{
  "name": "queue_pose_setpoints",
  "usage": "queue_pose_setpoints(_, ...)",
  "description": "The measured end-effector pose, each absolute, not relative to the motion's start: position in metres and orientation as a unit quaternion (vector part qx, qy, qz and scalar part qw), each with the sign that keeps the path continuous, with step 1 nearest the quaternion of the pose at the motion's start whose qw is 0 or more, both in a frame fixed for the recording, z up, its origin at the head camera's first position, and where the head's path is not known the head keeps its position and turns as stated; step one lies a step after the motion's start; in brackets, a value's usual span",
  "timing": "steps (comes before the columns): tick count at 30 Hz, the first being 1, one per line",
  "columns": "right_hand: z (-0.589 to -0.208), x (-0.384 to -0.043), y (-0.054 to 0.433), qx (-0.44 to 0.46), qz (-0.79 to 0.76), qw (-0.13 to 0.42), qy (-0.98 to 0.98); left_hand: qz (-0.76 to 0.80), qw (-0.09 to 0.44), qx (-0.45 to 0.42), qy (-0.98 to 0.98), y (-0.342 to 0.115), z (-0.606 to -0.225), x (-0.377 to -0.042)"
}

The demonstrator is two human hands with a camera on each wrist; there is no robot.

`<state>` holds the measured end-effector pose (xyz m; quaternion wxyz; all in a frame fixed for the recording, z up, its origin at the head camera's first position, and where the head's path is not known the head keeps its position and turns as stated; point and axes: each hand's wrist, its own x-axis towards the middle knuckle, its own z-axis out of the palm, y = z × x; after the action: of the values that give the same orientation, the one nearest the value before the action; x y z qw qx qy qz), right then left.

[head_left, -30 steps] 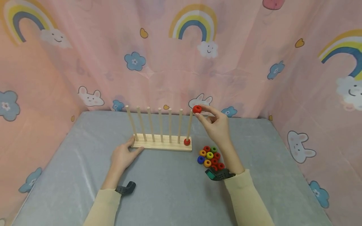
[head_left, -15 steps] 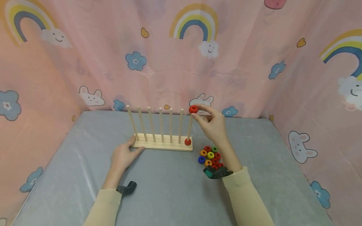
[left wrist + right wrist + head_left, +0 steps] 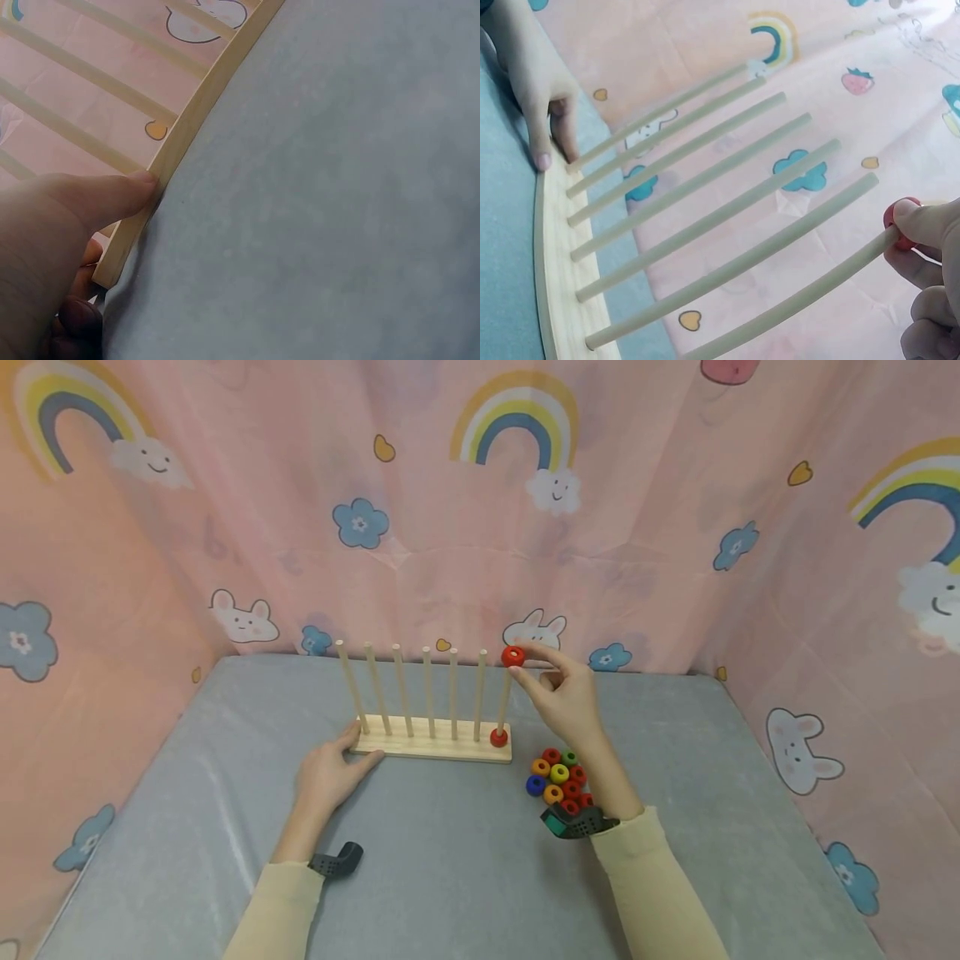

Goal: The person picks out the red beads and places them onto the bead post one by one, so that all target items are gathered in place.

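Note:
My right hand [image 3: 566, 693] pinches a red bead [image 3: 513, 657] between thumb and fingers at the top end of the rightmost peg. In the right wrist view that red bead [image 3: 901, 223] meets the peg's tip. The wooden peg rack [image 3: 431, 747] has a row of several upright pegs on a long pale base. At the foot of the rightmost peg sits another red bead [image 3: 498, 738]. My left hand [image 3: 326, 777] grips the left end of the base, and the left wrist view has its thumb [image 3: 124, 199] pressed on the base's front edge.
Several loose beads lie grouped to the right of the rack, among them a yellow bead [image 3: 559, 773], a blue bead [image 3: 536, 785] and a green bead [image 3: 570, 758]. My right wrist band overlaps the group's near side. A pink patterned curtain [image 3: 420, 568] surrounds the grey table [image 3: 450, 877].
My right hand has carried the red bead a little left, from beside the rightmost peg to over its top, then slightly down. The left hand stays on the base.

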<state>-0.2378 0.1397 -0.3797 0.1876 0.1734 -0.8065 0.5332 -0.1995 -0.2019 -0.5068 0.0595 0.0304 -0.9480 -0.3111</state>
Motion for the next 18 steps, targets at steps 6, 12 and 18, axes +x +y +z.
queue_pose_setpoints(6,-0.3804,-0.2375,0.1398,0.170,0.530,0.182,-0.811,-0.310,0.058,0.033,-0.948,-0.2019,-0.5065,-0.1998)
queue_pose_setpoints(12,-0.3819,-0.2376,0.1402,0.177,0.532,0.184,-0.807,-0.309,0.058,0.030,-0.949,-0.2020,-0.5073,-0.2005)
queue_pose_setpoints(18,-0.3879,-0.2376,0.1420,0.169,0.520,0.176,-0.818,-0.309,0.059,0.024,-0.949,-0.2026,-0.5076,-0.1999)
